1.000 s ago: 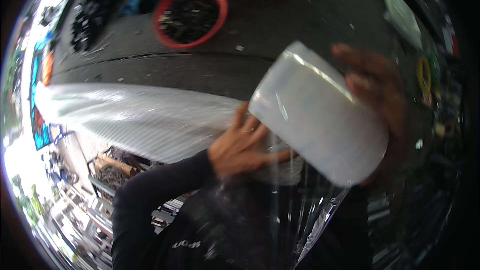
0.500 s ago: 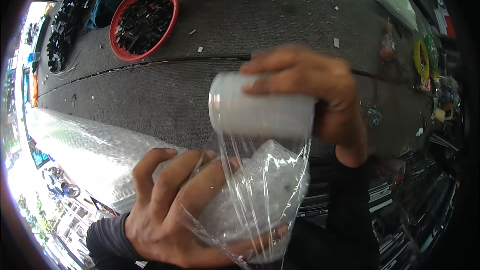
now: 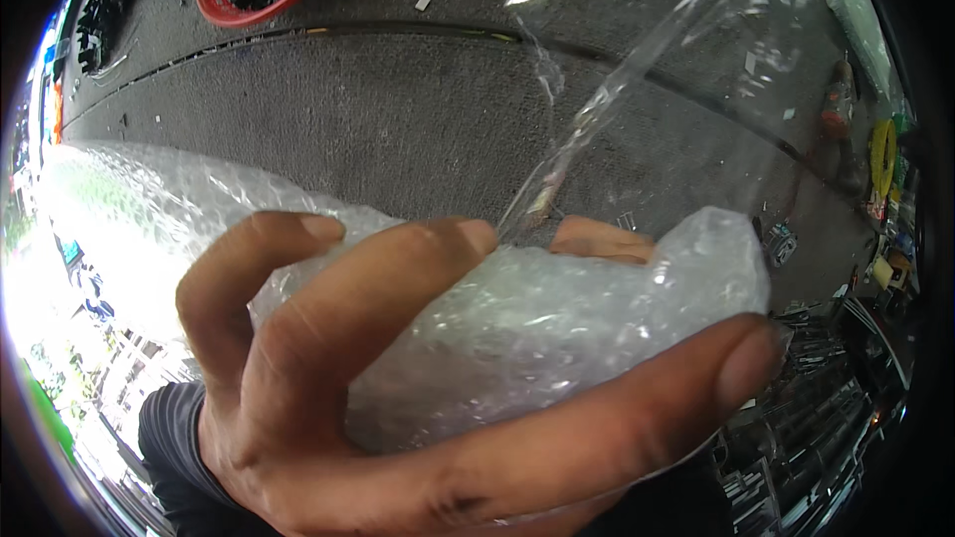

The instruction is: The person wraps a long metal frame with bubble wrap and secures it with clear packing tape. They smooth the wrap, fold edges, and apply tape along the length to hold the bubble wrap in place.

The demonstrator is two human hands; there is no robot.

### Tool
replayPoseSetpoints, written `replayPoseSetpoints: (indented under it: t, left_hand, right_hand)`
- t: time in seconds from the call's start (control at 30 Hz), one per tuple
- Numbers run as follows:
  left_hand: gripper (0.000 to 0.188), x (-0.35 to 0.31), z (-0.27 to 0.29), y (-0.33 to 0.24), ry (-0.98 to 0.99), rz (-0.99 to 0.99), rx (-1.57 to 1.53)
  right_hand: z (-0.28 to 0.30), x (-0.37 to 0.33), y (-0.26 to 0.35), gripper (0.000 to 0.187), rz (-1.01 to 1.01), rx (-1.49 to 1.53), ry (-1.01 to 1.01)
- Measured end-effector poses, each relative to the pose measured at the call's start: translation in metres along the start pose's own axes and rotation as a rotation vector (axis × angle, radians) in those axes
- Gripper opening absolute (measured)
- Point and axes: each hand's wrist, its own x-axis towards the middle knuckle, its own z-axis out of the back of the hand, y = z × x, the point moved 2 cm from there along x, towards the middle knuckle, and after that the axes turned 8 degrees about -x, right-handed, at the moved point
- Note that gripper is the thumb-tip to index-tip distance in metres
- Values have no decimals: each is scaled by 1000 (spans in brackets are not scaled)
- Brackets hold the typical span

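Note:
A long bubble-wrapped bundle (image 3: 477, 348) lies across the lower middle, slanting up to the left, its contents hidden. My left hand (image 3: 328, 378) is closed around it, fingers bent over the far side and thumb stretched along the near side. Behind the bundle, a small part of my right hand (image 3: 602, 239) shows; its grip is hidden. Clear stretch film (image 3: 617, 89) rises from the bundle toward the upper right, twisted into a strand along one edge. The white film roll is out of sight.
A red basket (image 3: 224, 10) of small black pieces stands at the upper left on the dark ribbed surface (image 3: 348, 119). A yellow ring-shaped roll (image 3: 882, 157) and a red tool (image 3: 838, 114) are at the far right. Stacked dark strips (image 3: 786, 467) fill the lower right.
My right hand has gone from above the bundle to behind it, and the film roll has left view. The bundle and my left hand now appear larger. Loose film now spreads across the upper right.

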Motion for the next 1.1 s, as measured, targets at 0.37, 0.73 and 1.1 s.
replayPoseSetpoints:
  t: [0.37,0.73,1.1]
  left_hand:
    - [84,12,12,9,271,-143,163]
    - [76,-11,-12,14,402,-154,97]
    - [83,-50,-27,24,533,-121,136]
  right_hand:
    - [-17,1,15,61,-118,2,-153]
    - [48,2,10,83,-151,-377,-185]
    - [112,13,212,49,238,-793,-78]
